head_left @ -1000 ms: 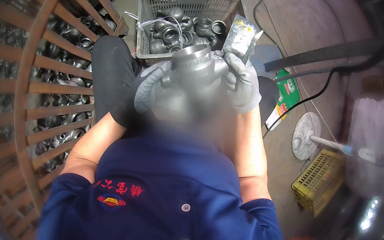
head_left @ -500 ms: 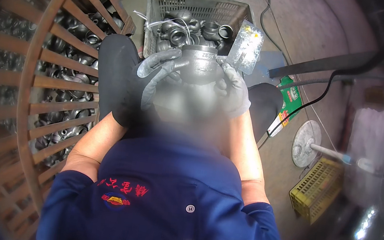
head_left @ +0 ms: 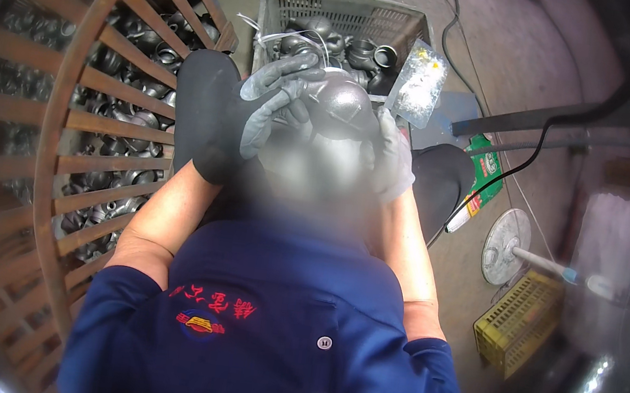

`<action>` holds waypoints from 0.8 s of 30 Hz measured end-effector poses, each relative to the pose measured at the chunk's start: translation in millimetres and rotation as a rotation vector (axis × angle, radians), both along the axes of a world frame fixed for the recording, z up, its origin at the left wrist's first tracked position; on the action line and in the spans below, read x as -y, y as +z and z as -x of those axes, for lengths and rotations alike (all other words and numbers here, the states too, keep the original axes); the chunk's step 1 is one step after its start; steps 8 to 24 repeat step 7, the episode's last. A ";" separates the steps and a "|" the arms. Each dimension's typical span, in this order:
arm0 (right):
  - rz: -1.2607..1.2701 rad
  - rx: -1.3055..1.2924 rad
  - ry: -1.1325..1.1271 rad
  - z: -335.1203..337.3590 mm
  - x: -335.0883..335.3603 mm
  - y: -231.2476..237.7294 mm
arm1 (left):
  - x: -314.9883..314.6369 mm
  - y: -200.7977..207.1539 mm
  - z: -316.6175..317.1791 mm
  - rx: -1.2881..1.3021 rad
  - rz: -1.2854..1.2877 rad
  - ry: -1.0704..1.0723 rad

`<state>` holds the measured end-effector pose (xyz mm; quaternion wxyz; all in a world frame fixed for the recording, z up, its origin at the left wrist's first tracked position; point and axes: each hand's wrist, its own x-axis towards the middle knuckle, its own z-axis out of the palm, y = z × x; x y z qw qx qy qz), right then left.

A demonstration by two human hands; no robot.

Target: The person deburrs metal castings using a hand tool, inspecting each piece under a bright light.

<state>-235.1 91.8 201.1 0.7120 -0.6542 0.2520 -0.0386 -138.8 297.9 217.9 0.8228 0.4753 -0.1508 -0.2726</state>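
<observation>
A round grey metal casting (head_left: 340, 107) is held up in front of me, its smooth domed side showing and a light patch at its far edge. My gloved left hand (head_left: 280, 96) grips it from the left, fingers bent against its side. My gloved right hand (head_left: 395, 153) is closed on its right side, with the fingertips partly hidden. Below the casting the picture is blurred, so its underside cannot be made out. Just beyond my hands stands a grey plastic crate (head_left: 348, 6) holding several similar metal fittings (head_left: 359, 53).
A rusty barred rack (head_left: 57, 131) with many metal fittings behind it curves along my left. A clear plastic sheet (head_left: 419, 83) hangs on the crate's right corner. To the right are a black cable (head_left: 532, 146), a round disc on a pole (head_left: 506, 245) and a yellow crate (head_left: 517, 322).
The casting has been tilted between my hands: its collared neck faced the view before, and now its rounded side does. The whole scene has shifted slightly to the right.
</observation>
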 end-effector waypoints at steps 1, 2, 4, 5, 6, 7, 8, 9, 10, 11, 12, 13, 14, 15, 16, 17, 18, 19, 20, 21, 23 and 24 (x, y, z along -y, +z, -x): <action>-0.032 0.016 0.047 0.8 -1.0 3.8 | -0.1 -3.8 -3.4 -0.005 -0.002 -0.001; -0.047 0.062 0.045 2.8 -0.9 8.4 | 0.3 -8.3 -6.6 -0.019 0.071 0.006; -0.077 0.148 0.096 4.0 2.0 17.1 | -1.1 -18.0 -13.1 -0.067 0.029 0.046; -0.092 0.108 0.087 3.5 2.3 19.2 | -1.8 -23.2 -16.9 -0.123 -0.008 0.078; -0.149 0.128 0.089 3.0 2.3 19.8 | -1.2 -28.6 -22.1 -0.138 0.026 0.072; -0.192 0.150 0.073 2.3 1.0 18.6 | -3.7 -34.3 -23.6 -0.155 -0.029 0.094; -0.192 0.150 0.073 2.3 1.0 18.6 | -3.7 -34.3 -23.6 -0.155 -0.029 0.094; -0.192 0.150 0.073 2.3 1.0 18.6 | -3.7 -34.3 -23.6 -0.155 -0.029 0.094; -0.192 0.150 0.073 2.3 1.0 18.6 | -3.7 -34.3 -23.6 -0.155 -0.029 0.094; -0.192 0.150 0.073 2.3 1.0 18.6 | -3.7 -34.3 -23.6 -0.155 -0.029 0.094; -0.192 0.150 0.073 2.3 1.0 18.6 | -3.7 -34.3 -23.6 -0.155 -0.029 0.094; -0.192 0.150 0.073 2.3 1.0 18.6 | -3.7 -34.3 -23.6 -0.155 -0.029 0.094; -0.192 0.150 0.073 2.3 1.0 18.6 | -3.7 -34.3 -23.6 -0.155 -0.029 0.094; -0.192 0.150 0.073 2.3 1.0 18.6 | -3.7 -34.3 -23.6 -0.155 -0.029 0.094; -0.192 0.150 0.073 2.3 1.0 18.6 | -3.7 -34.3 -23.6 -0.155 -0.029 0.094; -0.192 0.150 0.073 2.3 1.0 18.6 | -3.7 -34.3 -23.6 -0.155 -0.029 0.094; -0.192 0.150 0.073 2.3 1.0 18.6 | -3.7 -34.3 -23.6 -0.155 -0.029 0.094; -0.192 0.150 0.073 2.3 1.0 18.6 | -3.7 -34.3 -23.6 -0.155 -0.029 0.094; -0.192 0.150 0.073 2.3 1.0 18.6 | -3.7 -34.3 -23.6 -0.155 -0.029 0.094; -0.192 0.150 0.073 2.3 1.0 18.6 | -3.7 -34.3 -23.6 -0.155 -0.029 0.094; -0.192 0.150 0.073 2.3 1.0 18.6 | -3.7 -34.3 -23.6 -0.155 -0.029 0.094; -0.192 0.150 0.073 2.3 1.0 18.6 | -3.7 -34.3 -23.6 -0.155 -0.029 0.094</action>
